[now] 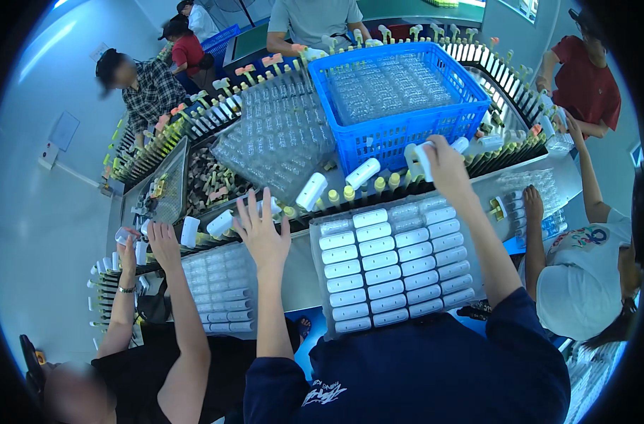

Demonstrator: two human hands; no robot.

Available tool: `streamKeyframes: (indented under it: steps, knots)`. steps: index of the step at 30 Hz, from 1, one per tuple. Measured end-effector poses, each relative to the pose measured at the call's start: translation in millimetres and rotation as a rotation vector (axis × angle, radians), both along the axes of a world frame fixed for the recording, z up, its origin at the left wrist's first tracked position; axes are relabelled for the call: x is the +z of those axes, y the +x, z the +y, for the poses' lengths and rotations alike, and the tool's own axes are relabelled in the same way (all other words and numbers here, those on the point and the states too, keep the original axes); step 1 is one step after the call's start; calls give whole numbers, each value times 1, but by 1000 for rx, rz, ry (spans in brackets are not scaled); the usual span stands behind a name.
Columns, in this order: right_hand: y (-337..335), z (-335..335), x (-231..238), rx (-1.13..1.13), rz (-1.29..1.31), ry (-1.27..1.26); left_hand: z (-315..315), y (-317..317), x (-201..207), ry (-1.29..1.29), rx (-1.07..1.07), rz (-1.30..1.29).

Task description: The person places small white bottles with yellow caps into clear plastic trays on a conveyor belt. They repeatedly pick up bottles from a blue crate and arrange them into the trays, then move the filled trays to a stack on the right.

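My left hand (264, 230) is raised with its fingers spread and nothing held, in front of the row of upright posts. Between my fingers a white casing shows in part; another white casing (311, 191) sits on a post just to the right. My right hand (445, 166) grips a white oblong casing (421, 161) by the front side of the blue basket, above the posts. Below my hands lies a clear plastic blister tray (318, 275), mostly filled with rows of white casings (376, 246); several pockets at its far edge hold none.
A blue basket (407, 121) of clear trays stands at centre. Beside it lie a stack of clear trays (272, 134) and a bin of small dark parts (209, 180). Yellow-tipped posts (349, 193) ring the line. Co-workers' arms (184, 290) reach in left and right (537, 233).
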State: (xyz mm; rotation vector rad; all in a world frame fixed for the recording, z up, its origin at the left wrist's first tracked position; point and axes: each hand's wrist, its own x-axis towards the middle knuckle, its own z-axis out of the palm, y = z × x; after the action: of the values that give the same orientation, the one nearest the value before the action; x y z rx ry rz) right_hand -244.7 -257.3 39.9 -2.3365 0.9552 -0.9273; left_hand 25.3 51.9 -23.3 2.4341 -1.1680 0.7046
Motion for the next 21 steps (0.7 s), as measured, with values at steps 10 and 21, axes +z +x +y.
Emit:
streamKeyframes:
  steps: [10, 21]
  knots:
    - [104, 69, -44, 31, 430, -156, -1, -113, -26, -111, -465, 319]
    - [42, 121, -15, 638, 117, -390, -12, -85, -4, 112, -588, 342]
